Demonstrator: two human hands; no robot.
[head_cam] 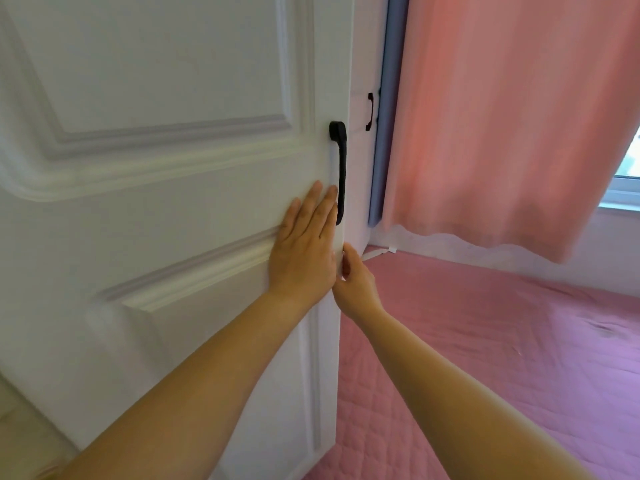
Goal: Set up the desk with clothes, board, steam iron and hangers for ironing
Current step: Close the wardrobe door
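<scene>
Head view: fingers flat on door

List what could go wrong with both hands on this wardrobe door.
1. The right hand curls round the free edge of the white door; if the door swings shut, those fingers might get pinched.
2. The left hand lies flat on the panel beside the black handle rather than gripping it, so control of the swing may be weak.
</scene>
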